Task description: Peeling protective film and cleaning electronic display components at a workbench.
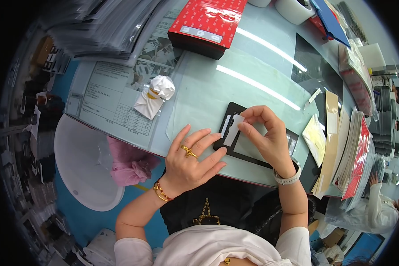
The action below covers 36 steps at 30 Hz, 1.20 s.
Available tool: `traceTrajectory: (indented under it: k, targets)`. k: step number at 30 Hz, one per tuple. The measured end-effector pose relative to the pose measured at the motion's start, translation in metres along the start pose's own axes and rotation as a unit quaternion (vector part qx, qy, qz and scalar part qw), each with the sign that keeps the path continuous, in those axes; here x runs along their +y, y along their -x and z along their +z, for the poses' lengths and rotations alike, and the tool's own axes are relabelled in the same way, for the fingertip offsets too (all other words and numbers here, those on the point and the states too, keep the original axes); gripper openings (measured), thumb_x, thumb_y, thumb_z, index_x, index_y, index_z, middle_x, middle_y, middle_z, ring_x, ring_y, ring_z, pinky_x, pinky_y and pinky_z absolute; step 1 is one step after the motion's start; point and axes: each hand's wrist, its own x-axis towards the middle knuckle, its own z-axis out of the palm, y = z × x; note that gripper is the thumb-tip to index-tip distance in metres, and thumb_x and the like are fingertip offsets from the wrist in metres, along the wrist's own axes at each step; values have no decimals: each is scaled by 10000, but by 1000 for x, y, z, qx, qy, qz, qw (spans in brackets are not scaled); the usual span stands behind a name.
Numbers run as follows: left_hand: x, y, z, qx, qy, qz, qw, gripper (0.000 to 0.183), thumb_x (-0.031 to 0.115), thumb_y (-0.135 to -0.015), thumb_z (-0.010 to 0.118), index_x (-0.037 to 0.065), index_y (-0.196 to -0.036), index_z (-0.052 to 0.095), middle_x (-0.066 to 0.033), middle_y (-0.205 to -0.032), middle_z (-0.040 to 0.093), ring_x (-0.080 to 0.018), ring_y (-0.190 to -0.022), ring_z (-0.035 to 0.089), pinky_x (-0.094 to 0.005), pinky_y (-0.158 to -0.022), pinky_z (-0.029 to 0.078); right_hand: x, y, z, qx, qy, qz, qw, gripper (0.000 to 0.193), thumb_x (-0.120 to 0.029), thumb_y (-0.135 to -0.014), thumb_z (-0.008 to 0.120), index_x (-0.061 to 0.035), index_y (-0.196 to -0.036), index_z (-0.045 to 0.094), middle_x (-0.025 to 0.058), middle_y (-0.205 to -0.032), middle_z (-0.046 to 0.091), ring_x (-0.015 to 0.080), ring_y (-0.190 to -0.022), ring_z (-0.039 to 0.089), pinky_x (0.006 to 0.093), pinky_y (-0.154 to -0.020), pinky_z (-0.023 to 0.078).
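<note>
A flat black frame-like panel [248, 156] with a pale window lies near the table's front edge. On its left end sits a notched whitish strip [231, 135]. My right hand [270, 137] pinches the upper end of that strip between thumb and forefinger, and its other fingers curl in. My left hand [191, 158] is spread, palm down, with fingertips resting at the panel's left edge. A crumpled white cloth bundle [155, 97] tied with a yellow band lies to the left, apart from both hands.
A red-topped stack [208, 20] and a pile of grey plastic sheets [104, 29] stand at the back. Brown card strips [331, 137] and a pale yellow cloth [314, 139] lie right. A white tub [86, 159] with pink cloth [131, 164] sits left; another person [377, 208] is far right.
</note>
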Motion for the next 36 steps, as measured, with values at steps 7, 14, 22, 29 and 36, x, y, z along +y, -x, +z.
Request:
traceTrajectory:
  k: [7,14,22,29,36]
  targets:
    - [0,-1,0,-2,0,1,1000,292,328,-783,817,223,-1047,748,-21,-1262,662,-257,-1205,604,-524,-1116,405,0,0,0,5,10,-10,1000,207,-46,-874,758,-3,-1050,658,12,-935,685,101,-887,633,260,-839,521]
    - [-1,-1,-1,-5,-3,-2,1000,281,331,-795,808,224,-1048,753,-20,-1261,661,-256,-1209,599,-521,-1119,402,0,-2,2,5,10,-6,1000,210,-43,-873,757,-3,-1055,659,18,-939,688,106,-890,635,260,-841,519]
    - [1,-1,-1,-9,-6,-1,1000,290,345,-805,799,228,-1068,760,-22,-1257,659,-255,-1210,595,-517,-1120,400,0,0,1,3,15,-7,1000,207,-45,-870,758,-2,-1048,661,18,-934,692,110,-887,640,266,-841,520]
    - [3,-5,-2,-16,-8,-5,1000,333,317,-792,796,224,-1110,761,-22,-1254,654,-250,-1201,585,-513,-1119,391,0,0,0,2,25,-11,1000,205,-49,-875,756,0,-1048,660,22,-935,699,115,-877,646,269,-836,520]
    - [3,-9,-7,-30,-7,-16,999,334,285,-774,797,211,-1097,758,-16,-1253,633,-246,-1191,569,-495,-1107,370,-5,-4,3,33,69,-67,995,111,-1,-873,721,15,-963,658,79,-981,694,165,-909,654,285,-834,512]
